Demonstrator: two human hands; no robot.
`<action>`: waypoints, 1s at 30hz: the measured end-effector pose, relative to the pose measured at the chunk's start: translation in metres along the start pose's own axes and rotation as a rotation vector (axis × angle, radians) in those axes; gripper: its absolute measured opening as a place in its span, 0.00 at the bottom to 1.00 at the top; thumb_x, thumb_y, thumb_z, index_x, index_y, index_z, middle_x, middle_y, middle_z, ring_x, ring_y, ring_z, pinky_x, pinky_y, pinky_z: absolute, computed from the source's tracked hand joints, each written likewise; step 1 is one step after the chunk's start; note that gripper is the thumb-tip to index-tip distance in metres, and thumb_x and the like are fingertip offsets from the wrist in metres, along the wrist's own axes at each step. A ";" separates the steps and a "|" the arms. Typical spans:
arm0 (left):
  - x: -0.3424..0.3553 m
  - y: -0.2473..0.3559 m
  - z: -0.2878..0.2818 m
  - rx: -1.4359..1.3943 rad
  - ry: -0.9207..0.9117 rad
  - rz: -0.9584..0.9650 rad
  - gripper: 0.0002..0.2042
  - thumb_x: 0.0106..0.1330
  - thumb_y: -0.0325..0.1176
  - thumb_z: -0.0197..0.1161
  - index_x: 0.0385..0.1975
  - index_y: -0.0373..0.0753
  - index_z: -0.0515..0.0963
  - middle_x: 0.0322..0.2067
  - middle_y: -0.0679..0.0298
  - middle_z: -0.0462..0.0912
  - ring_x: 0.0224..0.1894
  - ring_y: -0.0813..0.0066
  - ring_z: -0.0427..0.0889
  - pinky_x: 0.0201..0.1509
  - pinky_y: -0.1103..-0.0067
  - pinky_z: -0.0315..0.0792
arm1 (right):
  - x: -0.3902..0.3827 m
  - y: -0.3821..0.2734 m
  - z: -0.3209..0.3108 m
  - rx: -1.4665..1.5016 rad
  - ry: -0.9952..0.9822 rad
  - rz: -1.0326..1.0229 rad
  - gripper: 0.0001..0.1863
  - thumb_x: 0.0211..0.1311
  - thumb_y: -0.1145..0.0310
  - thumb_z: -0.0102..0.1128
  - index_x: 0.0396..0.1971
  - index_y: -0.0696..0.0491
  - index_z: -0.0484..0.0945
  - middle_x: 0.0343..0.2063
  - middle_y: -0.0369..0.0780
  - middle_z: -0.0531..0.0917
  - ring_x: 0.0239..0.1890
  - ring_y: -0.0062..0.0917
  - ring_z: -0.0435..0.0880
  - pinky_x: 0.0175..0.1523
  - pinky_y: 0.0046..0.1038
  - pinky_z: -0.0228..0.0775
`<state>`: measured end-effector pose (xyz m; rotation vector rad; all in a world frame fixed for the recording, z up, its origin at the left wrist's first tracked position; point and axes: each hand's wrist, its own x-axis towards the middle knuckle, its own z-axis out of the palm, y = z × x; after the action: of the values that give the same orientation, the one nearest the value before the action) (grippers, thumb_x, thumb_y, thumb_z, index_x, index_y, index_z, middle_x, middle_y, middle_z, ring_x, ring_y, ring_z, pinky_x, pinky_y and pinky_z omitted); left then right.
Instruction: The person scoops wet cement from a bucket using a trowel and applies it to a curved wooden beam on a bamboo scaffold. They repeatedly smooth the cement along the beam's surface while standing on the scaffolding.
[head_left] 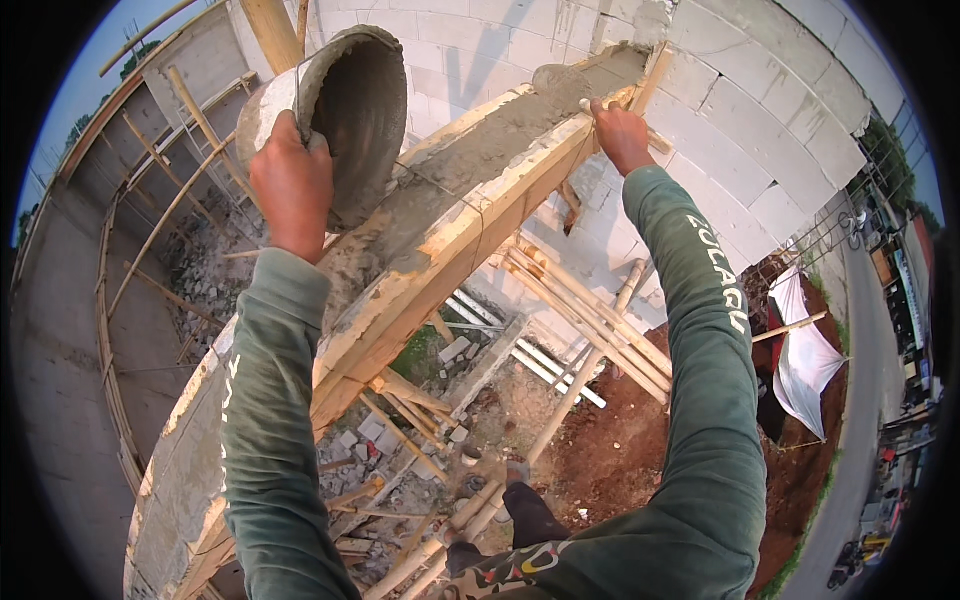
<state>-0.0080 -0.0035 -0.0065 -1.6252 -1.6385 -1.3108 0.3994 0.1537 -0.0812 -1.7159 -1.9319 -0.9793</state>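
gripping one bucket (375, 120) at its rim with the left hand (292, 190), curled tight with its back showing, over the far side of the wooden formwork (480, 228). tipped sideways, with mouth turned toward the formwork and inner wall coated grey. holding one trowel (562, 85) by its handle in the right hand (620, 135), closed narrow around the grip, near the formwork's upper end. resting blade-down on wet mortar (470, 145) between the formwork's two side boards. counting two hands, one bucket, one trowel and two green sleeves (700, 400), left one across the formwork, right one to its right. counting also one pale block wall (740, 140) beyond the formwork's upper end, one white sheet (808, 350) well apart to its right, and several bamboo poles (600, 325) below it, too overlapped to number. losing part of the bucket's rim behind the left fingers, most of the trowel's handle inside the right fist, and the formwork's lower stretch partly behind the left sleeve, then past the bottom edge. hard to sort piece by piece: rubble (372, 430) beneath the formwork. cannot tell contact from hovering at the bucket's lower lip.
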 end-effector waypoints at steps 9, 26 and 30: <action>0.000 0.001 0.002 -0.027 0.019 0.017 0.07 0.50 0.24 0.62 0.26 0.34 0.70 0.23 0.46 0.79 0.28 0.43 0.79 0.33 0.58 0.72 | -0.013 -0.014 0.008 -0.088 -0.093 0.083 0.16 0.61 0.69 0.49 0.49 0.52 0.75 0.27 0.47 0.81 0.25 0.38 0.84 0.25 0.38 0.77; 0.008 0.004 0.009 0.002 0.044 0.071 0.05 0.51 0.25 0.61 0.25 0.34 0.71 0.23 0.45 0.78 0.28 0.43 0.79 0.32 0.58 0.72 | 0.024 -0.010 -0.011 0.048 -0.279 0.093 0.13 0.61 0.63 0.51 0.34 0.51 0.83 0.31 0.46 0.84 0.38 0.41 0.84 0.39 0.41 0.77; 0.008 0.002 0.007 -0.012 0.010 0.045 0.07 0.49 0.23 0.62 0.25 0.34 0.70 0.23 0.46 0.79 0.29 0.43 0.79 0.32 0.59 0.72 | 0.042 0.005 0.004 0.010 -0.271 0.126 0.13 0.60 0.67 0.49 0.35 0.51 0.83 0.36 0.46 0.84 0.39 0.41 0.85 0.39 0.40 0.78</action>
<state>-0.0050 0.0060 -0.0023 -1.6499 -1.5819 -1.3066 0.3974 0.1862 -0.0542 -2.0249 -1.9539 -0.7220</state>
